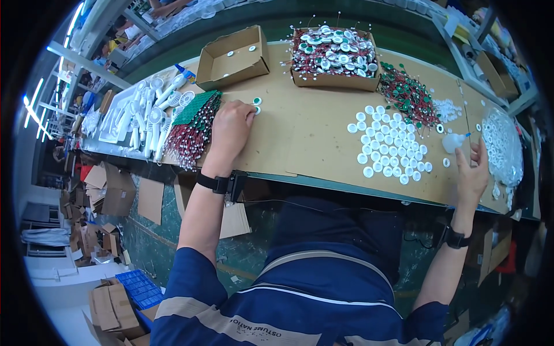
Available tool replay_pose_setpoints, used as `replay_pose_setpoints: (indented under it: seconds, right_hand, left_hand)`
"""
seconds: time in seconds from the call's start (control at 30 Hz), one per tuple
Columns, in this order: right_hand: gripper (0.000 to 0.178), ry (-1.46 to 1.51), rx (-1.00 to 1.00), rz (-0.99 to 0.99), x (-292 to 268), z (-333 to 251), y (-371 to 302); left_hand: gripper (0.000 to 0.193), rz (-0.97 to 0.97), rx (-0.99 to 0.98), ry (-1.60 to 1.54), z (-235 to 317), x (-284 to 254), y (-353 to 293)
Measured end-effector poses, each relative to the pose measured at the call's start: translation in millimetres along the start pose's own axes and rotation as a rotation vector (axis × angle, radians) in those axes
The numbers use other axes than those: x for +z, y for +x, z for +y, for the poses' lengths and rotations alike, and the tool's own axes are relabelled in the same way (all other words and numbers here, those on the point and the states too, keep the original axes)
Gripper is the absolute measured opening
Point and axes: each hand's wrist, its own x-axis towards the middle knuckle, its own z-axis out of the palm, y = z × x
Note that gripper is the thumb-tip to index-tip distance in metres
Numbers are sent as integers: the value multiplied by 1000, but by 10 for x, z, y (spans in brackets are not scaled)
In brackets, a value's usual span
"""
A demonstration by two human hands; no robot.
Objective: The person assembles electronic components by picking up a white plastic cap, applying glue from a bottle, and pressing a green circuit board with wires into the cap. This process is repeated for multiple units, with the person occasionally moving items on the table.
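My left hand (229, 130) is closed, its fingertips pinching the edge of a small white round cap (257, 110) on the table. A second cap with a green centre (257, 101) lies just beyond it. Beside that hand is a bundle of red-wired parts (187, 141) with green discs (196, 108). My right hand (473, 173) has thumb and fingers apart at the table's right side. Its thumb is against or very near a small translucent squeeze bottle (452, 143) with a blue tip, which lies tilted. Many white round caps (388, 144) are spread to its left.
White handheld fans (151, 118) pile up at the left. An open cardboard box (231, 60) holds a few caps; another box (334, 79) is heaped with wired discs. Loose red-wired green discs (407, 95) lie near a plastic bag of white rings (502, 144). Cartons (112, 190) stand on the floor.
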Motion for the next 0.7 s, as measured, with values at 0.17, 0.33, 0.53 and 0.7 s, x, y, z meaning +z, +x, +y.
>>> replay_pose_setpoints:
  seconds: [0.17,0.33,0.53,0.7]
  right_hand:
    - [74,100,-83,36,-251,-486,-350]
    - [72,194,-97,16,-248,-730,-706]
    - [64,274,-203,-77,-231,-777,-907]
    - [59,285,-197,-94,-282,-746,-954]
  left_hand:
    - [10,34,-19,52,18,108,46]
    - [10,19,10,68,29,68,51]
    - [11,-79,22,47,-39,-61,106]
    - [13,-50,-5,17,2,-140,114]
